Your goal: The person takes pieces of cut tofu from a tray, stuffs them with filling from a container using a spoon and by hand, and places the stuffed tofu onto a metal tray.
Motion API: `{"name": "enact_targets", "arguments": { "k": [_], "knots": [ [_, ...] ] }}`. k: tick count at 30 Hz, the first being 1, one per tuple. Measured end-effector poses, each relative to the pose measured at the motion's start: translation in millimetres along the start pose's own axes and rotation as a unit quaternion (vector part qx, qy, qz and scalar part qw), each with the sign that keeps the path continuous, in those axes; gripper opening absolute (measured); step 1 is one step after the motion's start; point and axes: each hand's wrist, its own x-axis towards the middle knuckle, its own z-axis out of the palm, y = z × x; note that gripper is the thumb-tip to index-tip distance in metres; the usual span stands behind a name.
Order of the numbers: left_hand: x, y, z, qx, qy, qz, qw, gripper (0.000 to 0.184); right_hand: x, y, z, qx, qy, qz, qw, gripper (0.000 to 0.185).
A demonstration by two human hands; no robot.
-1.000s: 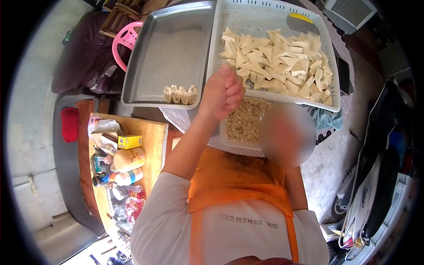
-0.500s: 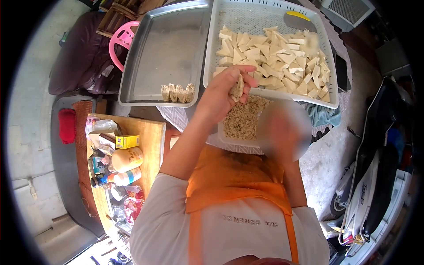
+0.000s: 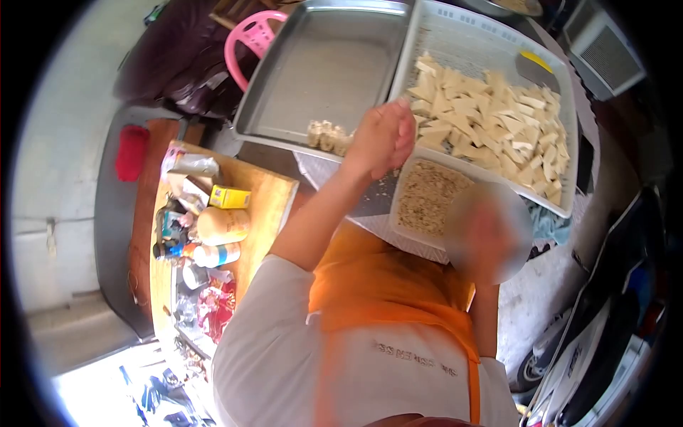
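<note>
My left hand (image 3: 384, 139) is closed, back of the hand up, beside the lower right corner of the metal tray (image 3: 320, 67). What its curled fingers hold, if anything, is hidden. Several crumb-coated pieces (image 3: 326, 135) stand in a row inside that tray's near edge. Pale cut wedges (image 3: 491, 121) lie piled in the white perforated tray (image 3: 569, 160). Below it, a small white tub (image 3: 400, 231) holds brownish crumbs (image 3: 430, 196). A round blur covers my right hand (image 3: 489, 235) at the tub's right side, so its fingers are unclear.
A scraper with a yellow edge (image 3: 535, 65) lies in the perforated tray. On the left, a wooden table (image 3: 267, 192) carries bottles, a yellow box (image 3: 230, 197) and bags. Behind the metal tray is a pink chair (image 3: 245, 39). A teal cloth (image 3: 550, 226) lies beside the tub.
The view has swung, shifting the trays rightward. My left hand has turned over and come nearer the metal tray; the coated piece seen in it half a second ago is out of sight.
</note>
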Motion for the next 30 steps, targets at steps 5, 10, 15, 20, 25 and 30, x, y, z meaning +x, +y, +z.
{"name": "enact_targets", "arguments": {
  "k": [5,10,15,20,25,30],
  "knots": [
    [33,28,-107,0.273,0.165,0.205,0.925,0.033,3,-7,0,0.025,0.03,-0.031,0.999,0.026],
    [35,39,-231,0.507,0.135,0.185,0.831,0.027,4,-7,-1,0.019,0.018,-0.027,0.999,0.025],
    [20,33,-250,0.624,0.098,0.073,0.771,0.021,6,-7,1,0.021,0.021,-0.029,0.999,0.021],
    [11,37,-242,0.659,0.063,0.101,0.743,0.018,5,-9,3,0.021,0.02,-0.029,0.999,0.018],
    [1,45,-228,0.661,-0.007,-0.001,0.75,0.021,7,-11,5,0.023,0.021,-0.032,0.999,0.016],
    [5,44,-226,0.572,0.07,-0.099,0.811,0.022,9,-12,3,0.023,0.023,-0.036,0.999,0.015]
  ]
}}
